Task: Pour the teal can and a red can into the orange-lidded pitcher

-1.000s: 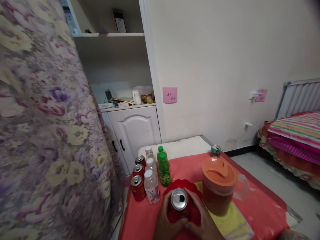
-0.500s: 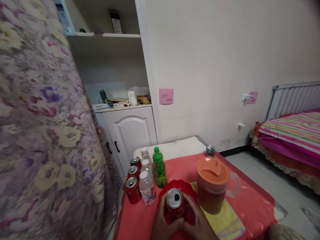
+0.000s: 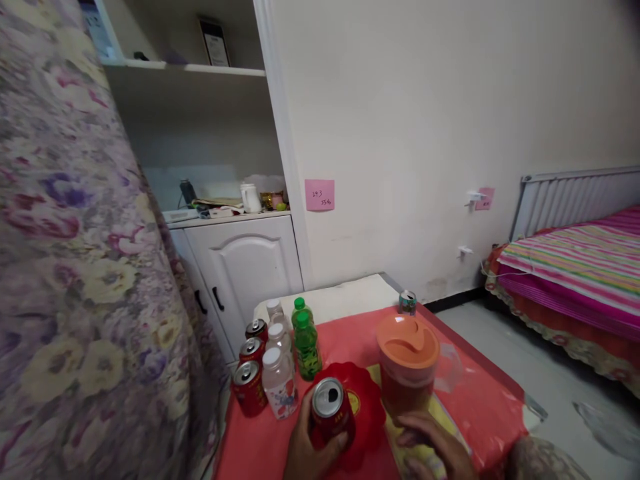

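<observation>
My left hand (image 3: pixel 313 443) is wrapped around a red drink can (image 3: pixel 334 419), its silver top with a dark opening facing up. The can is above the left side of a red scalloped plate (image 3: pixel 367 400). My right hand (image 3: pixel 433 443) is off the can, low over a yellow cloth (image 3: pixel 453 420), in front of a plastic jug (image 3: pixel 406 380) with an orange lid. Its fingers are bent but apart, and nothing shows between them. Left of the plate are a clear bottle (image 3: pixel 280 387) with a white cap and a red can (image 3: pixel 249 390).
More red cans, white-capped bottles and two green bottles (image 3: pixel 307 350) stand in rows on the red-covered table (image 3: pixel 345 337). A small greenish can (image 3: pixel 407 303) is at the far edge. A floral curtain (image 3: pixel 90 267) hangs at left; a bed (image 3: pixel 575 267) is at right.
My right hand has let go of the can and moved right, over the yellow cloth. My left hand still holds the can. The whole view has shifted slightly.
</observation>
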Tool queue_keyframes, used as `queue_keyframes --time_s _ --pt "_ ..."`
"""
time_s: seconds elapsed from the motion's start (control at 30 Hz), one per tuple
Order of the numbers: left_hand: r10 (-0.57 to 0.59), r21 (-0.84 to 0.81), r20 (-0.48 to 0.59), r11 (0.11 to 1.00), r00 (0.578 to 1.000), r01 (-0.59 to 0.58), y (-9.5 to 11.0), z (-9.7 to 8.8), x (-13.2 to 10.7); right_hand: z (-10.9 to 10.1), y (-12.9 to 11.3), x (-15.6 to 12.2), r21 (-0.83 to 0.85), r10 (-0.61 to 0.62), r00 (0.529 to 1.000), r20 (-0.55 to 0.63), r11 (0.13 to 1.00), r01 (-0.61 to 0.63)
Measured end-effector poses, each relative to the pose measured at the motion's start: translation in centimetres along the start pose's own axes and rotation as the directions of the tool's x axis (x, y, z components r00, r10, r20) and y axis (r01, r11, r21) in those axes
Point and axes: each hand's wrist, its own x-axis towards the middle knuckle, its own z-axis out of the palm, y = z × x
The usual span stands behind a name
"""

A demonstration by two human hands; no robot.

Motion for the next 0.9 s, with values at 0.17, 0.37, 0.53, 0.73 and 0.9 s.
queue_keyframes --time_s 0.17,0.37,0.53,0.73,0.9 --pt "0.018 -0.016 -0.100 1.000 0.995 -0.019 -1.2 0.8 0.5 -6.9 -0.4 1.3 0.067 0.208 0.855 -0.475 0.977 -0.200" --pt "0.010 -0.066 -0.129 0.998 0.992 -0.019 -2.8 1.6 1.2 -9.7 2.9 5.0 0.268 0.391 0.720 -0.573 0.920 -0.287" --pt "-0.005 -0.028 -0.057 1.000 0.998 0.003 -3.4 1.2 1.8 -8.7 4.8 6.5 0.428 0.495 0.788 -0.366 0.842 -0.329" --pt "-0.009 0.001 0.009 1.000 1.000 0.009 -3.5 0.8 1.6 -8.0 5.3 7.2 0.277 0.387 0.878 -0.283 0.909 -0.311" --pt "-0.008 0.064 0.072 0.998 0.997 0.004 -4.4 0.4 1.5 -8.0 5.2 7.6 0.257 0.377 0.891 -0.253 0.914 -0.314"
